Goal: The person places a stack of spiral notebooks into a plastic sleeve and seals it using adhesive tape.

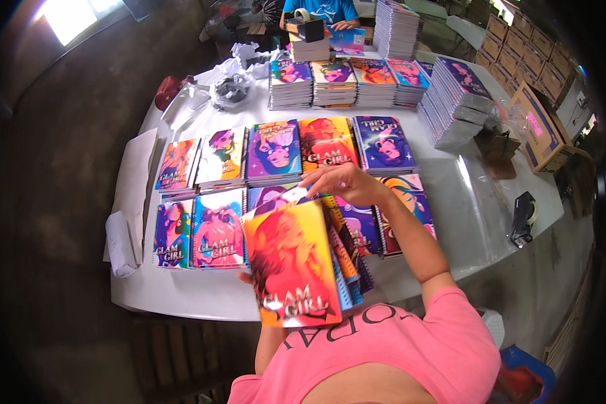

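Observation:
My left hand (245, 277) is wrapped around the side of a fanned stack of spiral notebooks, its fingers mostly hidden beneath. On top of that stack lies a red and yellow notebook (293, 266), tilted and close to me. Blue and orange notebook edges (347, 259) stick out at its right. Just above the stack's far edge is my right hand (340, 183), its fingers bent and apart, with nothing visible between them. The fingertips are near a purple notebook (271, 195) in the front row; I cannot tell whether they touch it.
Two rows of notebook piles, including a purple one (386, 145), cover the white table (202, 293). Taller stacks (454, 101) stand farther back. A tape dispenser (522, 219) lies right, near a cardboard box (542, 128). Across the table, a person in a blue shirt (323, 10) handles notebooks.

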`<move>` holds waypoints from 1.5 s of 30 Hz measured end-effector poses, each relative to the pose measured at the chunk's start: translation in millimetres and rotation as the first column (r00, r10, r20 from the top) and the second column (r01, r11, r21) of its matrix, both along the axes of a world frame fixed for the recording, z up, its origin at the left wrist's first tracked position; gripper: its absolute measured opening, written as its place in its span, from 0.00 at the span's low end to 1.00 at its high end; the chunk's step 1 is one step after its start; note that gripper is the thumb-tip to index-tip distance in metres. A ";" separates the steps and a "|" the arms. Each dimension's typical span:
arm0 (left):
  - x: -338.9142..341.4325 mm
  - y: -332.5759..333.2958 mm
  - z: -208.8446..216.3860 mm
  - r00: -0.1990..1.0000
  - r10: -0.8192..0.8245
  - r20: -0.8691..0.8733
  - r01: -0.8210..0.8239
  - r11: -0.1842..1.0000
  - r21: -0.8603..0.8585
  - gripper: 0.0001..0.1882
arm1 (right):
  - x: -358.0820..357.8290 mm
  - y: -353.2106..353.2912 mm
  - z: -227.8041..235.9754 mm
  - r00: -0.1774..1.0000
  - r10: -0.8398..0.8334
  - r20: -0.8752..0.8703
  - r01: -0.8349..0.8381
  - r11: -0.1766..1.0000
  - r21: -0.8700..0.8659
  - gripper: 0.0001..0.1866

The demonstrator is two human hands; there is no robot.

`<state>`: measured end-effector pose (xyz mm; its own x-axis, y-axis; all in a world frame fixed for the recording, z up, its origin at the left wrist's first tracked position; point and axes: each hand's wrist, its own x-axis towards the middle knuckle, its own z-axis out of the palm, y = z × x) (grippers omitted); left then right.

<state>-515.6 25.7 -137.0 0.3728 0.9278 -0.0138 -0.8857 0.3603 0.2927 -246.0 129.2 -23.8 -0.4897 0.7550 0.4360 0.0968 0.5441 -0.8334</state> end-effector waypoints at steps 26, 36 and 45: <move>210.0 -101.5 21.5 0.978 -0.014 -0.209 0.014 1.000 0.000 0.41 | 110.8 -252.4 2.7 0.765 -0.279 0.580 -0.135 0.811 0.569 0.21; 296.4 -114.8 30.3 0.917 -0.384 -0.110 0.387 0.922 0.011 0.43 | 286.6 -311.8 -33.7 0.529 -0.662 0.532 0.362 0.742 0.564 0.42; 408.1 -113.6 60.7 0.933 -0.312 -0.179 0.335 0.936 0.111 0.45 | 357.6 -327.6 -38.8 0.813 -0.580 -0.044 0.515 0.683 0.517 0.32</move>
<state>-107.5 -87.9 -76.3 0.6564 0.7541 0.0224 -0.6668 0.5659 0.4848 111.6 -198.4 -62.6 -0.1270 0.6069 0.7845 0.5845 0.6848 -0.4352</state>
